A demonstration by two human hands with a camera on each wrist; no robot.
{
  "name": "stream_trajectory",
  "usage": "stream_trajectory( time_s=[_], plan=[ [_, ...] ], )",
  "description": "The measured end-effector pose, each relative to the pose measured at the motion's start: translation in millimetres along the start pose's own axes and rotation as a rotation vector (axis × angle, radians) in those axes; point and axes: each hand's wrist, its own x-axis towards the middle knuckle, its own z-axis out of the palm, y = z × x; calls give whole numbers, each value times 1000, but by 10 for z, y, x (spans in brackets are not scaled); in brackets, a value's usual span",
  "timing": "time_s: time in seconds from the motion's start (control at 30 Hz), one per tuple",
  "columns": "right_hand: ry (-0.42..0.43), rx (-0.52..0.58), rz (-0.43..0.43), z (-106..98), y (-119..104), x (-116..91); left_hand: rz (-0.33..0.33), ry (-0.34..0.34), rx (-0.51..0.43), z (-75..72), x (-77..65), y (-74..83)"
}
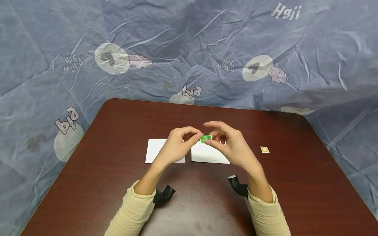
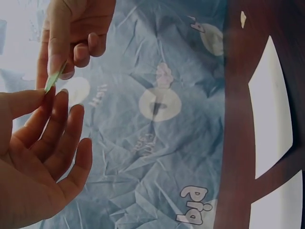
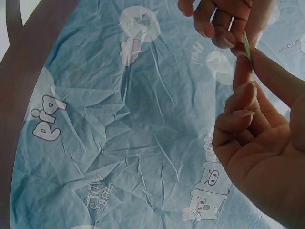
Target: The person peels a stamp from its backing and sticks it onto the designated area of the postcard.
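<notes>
A small green stamp (image 1: pixel 206 138) with a pale border is held up between both hands over the table. My left hand (image 1: pixel 178 142) pinches its left edge between thumb and index finger. On the other side, my right hand (image 1: pixel 231 146) pinches the lower right of it with thumb and index finger. Both wrist views catch the stamp (image 2: pixel 55 80) nearly edge-on as a thin green sliver. Beneath the hands lie two white envelopes, a left one (image 1: pixel 153 149) and a right one (image 1: pixel 208 155), both partly covered by the hands in the head view.
A small yellow stamp (image 1: pixel 264 149) lies on the dark red-brown table (image 1: pixel 295 183), right of my right hand. Black wrist mounts (image 1: pixel 236 185) stick out inward from both sleeves. A creased blue printed cloth (image 1: pixel 189 39) hangs behind the table.
</notes>
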Motion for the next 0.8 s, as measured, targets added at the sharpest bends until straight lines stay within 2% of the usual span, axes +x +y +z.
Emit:
stream_trajectory(
  time_s=[0.13,0.4,0.63,0.8],
  plan=[
    [43,105,-29,-1,-28,13,6,30,-81,-20,-12,32],
    [87,349,-71,-2,-58,26,-3,-15,-269,-41,-37,71],
    [114,486,-1,4,-74,19,15,-61,-334,-63,-47,88],
    [107,521,80,3,-75,13,18,-85,-324,-88,-47,93]
  ],
)
